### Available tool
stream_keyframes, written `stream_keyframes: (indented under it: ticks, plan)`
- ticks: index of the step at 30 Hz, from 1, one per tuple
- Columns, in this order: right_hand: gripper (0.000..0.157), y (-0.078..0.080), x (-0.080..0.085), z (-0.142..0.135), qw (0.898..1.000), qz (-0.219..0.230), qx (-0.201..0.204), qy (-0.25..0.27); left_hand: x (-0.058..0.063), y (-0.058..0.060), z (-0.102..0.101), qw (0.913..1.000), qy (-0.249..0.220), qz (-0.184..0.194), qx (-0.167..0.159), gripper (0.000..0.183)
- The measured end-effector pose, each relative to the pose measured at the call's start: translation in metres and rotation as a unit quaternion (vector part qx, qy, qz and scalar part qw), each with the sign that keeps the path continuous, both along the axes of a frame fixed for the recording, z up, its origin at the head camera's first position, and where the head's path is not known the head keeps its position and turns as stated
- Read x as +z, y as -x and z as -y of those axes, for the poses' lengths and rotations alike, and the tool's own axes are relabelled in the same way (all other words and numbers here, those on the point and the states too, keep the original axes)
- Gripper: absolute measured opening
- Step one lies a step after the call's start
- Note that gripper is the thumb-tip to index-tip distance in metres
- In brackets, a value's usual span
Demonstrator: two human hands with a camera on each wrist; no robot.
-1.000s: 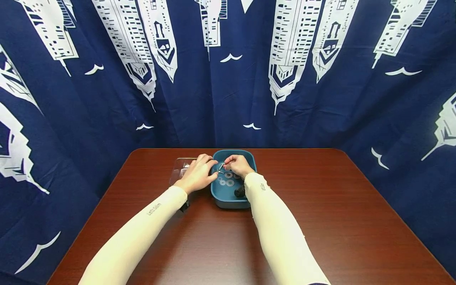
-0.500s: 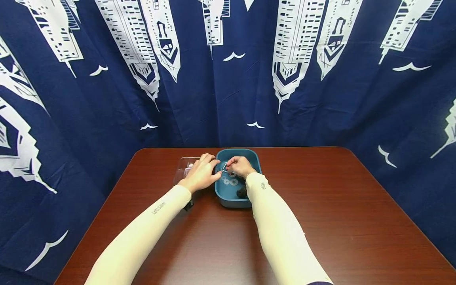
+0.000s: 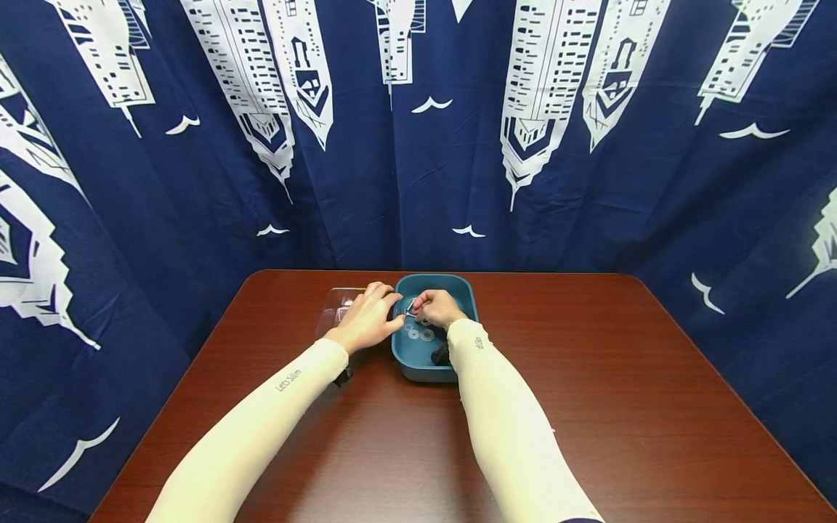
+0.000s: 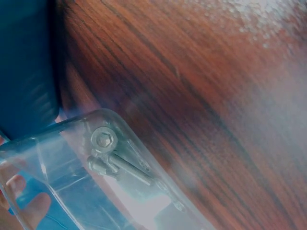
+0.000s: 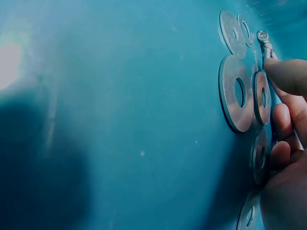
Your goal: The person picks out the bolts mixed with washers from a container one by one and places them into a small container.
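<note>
A blue bin (image 3: pixel 425 374) holds metal washers (image 3: pixel 427 335) and socket-head bolts (image 3: pixel 410 314). My right hand (image 3: pixel 439 309) reaches down into it, pinching a bolt (image 5: pixel 266 48) between thumb and curled fingers; part of that bolt is hidden behind them. Several washers (image 5: pixel 236 93) lie on the bin floor beside these fingers. My left hand (image 3: pixel 368 314) lies over the bin's left rim with thumb and fingers spread and relaxed. Beneath and left of it is a clear plastic container (image 4: pixel 120 191), where bolts (image 4: pixel 104 139) rest in one corner.
A black object (image 3: pixel 441 354) lies in the bin's near right part, partly covered by my right wrist. Brown wooden table (image 3: pixel 621 378) surrounds the bin and container. Behind the table's far edge hangs a navy patterned curtain (image 3: pixel 366 181).
The head view has shifted slightly. My right hand's fingers have moved a little lower, close around the bolts in the bin. My left hand stays at the rim.
</note>
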State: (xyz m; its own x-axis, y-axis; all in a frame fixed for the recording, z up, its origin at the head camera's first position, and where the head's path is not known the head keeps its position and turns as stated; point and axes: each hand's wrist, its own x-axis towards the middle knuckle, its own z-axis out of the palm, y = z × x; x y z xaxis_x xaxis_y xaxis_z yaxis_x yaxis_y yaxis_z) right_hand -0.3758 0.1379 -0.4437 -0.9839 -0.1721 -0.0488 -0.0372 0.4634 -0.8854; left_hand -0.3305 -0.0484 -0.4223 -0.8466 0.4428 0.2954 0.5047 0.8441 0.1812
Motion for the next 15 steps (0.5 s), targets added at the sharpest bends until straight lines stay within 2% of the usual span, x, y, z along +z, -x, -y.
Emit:
stream_keyframes:
  ticks: [8, 15]
  plan:
    - [0.018, -0.002, -0.0024, 0.0005, 1.0, -0.01, -0.005, -0.009, -0.0006, -0.0001, 0.0004, 0.9999, 0.005, 0.011, -0.001, 0.052]
    - [0.018, -0.002, -0.0035, 0.0051, 0.999, -0.025, -0.015, -0.032, -0.0025, -0.0026, 0.0035, 1.0, -0.005, -0.003, 0.002, 0.052]
